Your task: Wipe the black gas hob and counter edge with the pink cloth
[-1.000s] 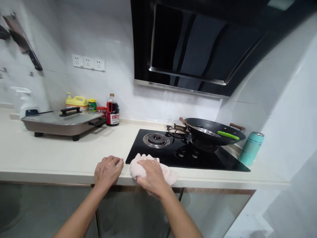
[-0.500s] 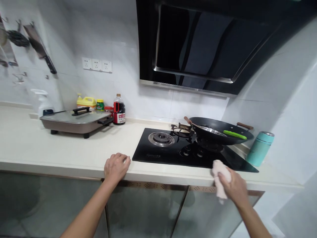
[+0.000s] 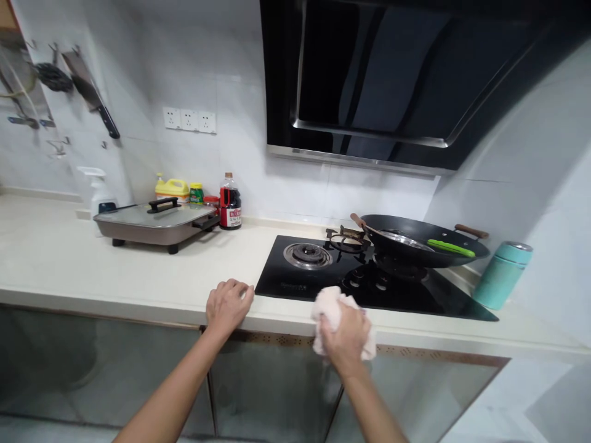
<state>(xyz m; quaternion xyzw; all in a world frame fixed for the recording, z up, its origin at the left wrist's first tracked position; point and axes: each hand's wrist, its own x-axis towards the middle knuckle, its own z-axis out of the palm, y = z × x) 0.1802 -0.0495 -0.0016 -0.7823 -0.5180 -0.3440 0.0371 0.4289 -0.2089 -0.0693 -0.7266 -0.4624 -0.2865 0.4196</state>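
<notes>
My right hand is closed around a pale pink cloth, bunched up and pressed at the counter's front edge, just before the black gas stove. Part of the cloth hangs over the edge below the hand. Left of the stove's near corner, my left hand rests on the white countertop, its fingers loosely bent and nothing visible in them. A black wok with wooden handles sits on the stove's right burner, holding something metal and a bright green-handled utensil.
An electric pan with a glass lid stands on the left. Behind it are a spray bottle, a yellow jug and a sauce bottle. A teal flask stands at right. The range hood overhangs the stove.
My right hand has moved left along the counter's front edge with the cloth, from the stove's right part to its middle. My left hand stays on the counter. The view has shifted slightly.
</notes>
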